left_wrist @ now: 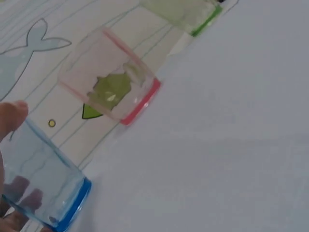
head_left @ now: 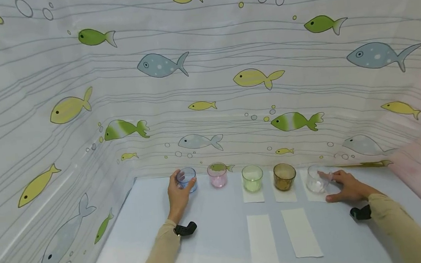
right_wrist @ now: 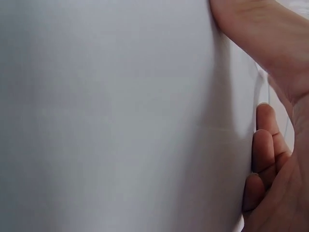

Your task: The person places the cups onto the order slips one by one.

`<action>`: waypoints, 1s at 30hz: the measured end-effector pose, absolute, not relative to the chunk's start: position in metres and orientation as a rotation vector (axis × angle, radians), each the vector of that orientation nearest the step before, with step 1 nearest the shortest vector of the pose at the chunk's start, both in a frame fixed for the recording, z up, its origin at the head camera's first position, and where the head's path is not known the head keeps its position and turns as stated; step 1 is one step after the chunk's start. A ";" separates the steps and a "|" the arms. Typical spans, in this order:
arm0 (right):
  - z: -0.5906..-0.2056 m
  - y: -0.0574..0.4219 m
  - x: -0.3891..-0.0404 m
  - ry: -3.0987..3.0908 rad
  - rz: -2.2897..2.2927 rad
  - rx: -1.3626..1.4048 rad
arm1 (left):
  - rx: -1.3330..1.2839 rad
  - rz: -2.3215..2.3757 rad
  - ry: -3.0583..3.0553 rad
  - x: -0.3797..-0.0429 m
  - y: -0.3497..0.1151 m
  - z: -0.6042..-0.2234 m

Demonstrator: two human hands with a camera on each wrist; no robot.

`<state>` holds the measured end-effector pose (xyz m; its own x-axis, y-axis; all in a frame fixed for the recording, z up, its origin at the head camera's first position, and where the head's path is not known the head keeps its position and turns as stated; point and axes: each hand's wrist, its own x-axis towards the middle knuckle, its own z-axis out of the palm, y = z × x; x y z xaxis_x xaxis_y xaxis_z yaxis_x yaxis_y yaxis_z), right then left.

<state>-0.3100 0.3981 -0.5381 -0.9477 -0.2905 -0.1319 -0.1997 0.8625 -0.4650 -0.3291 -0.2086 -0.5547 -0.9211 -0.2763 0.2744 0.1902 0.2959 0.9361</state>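
Note:
My left hand [head_left: 178,196] grips a blue clear-walled cup [head_left: 189,183] at the far left of a row, thumb on the near side and fingers around its left. The left wrist view shows the blue cup [left_wrist: 46,176] with fingers seen through its wall. At the row's right end, my right hand [head_left: 347,186] is beside a colorless cup [head_left: 316,180]. Its fingers reach the cup's right side, while the thumb lies apart, low in front. In the right wrist view the right hand [right_wrist: 273,145] shows spread thumb and bent fingers; the cup is hidden there.
Between the hands stand a pink cup [head_left: 217,177], a green cup [head_left: 253,180] and an amber cup [head_left: 284,178]. White paper lies under the green, amber and colorless cups. Two paper strips, left [head_left: 263,240] and right [head_left: 302,232], lie nearer. A fish-print sheet [head_left: 206,85] rises behind.

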 end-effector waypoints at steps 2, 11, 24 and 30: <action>-0.541 0.399 -0.310 2.856 -0.686 -0.391 | 0.052 -1.681 -2.171 -0.331 -0.213 -0.558; -0.539 0.406 -0.295 2.873 -0.878 -0.381 | -0.007 -1.747 -2.151 -0.333 -0.216 -0.561; -0.546 0.396 -0.237 3.079 -1.013 -0.217 | 0.049 -1.816 -2.143 -0.313 -0.205 -0.536; -0.538 0.378 -0.215 2.930 -1.226 -0.208 | 0.011 -1.840 -2.137 -0.309 -0.210 -0.533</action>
<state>-0.2147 0.3781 -0.5376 -0.9906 -0.1041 0.0882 -0.1359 0.6948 -0.7062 -0.3094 -0.2103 -0.5326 -0.9487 -0.2122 0.2345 0.2003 0.1706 0.9648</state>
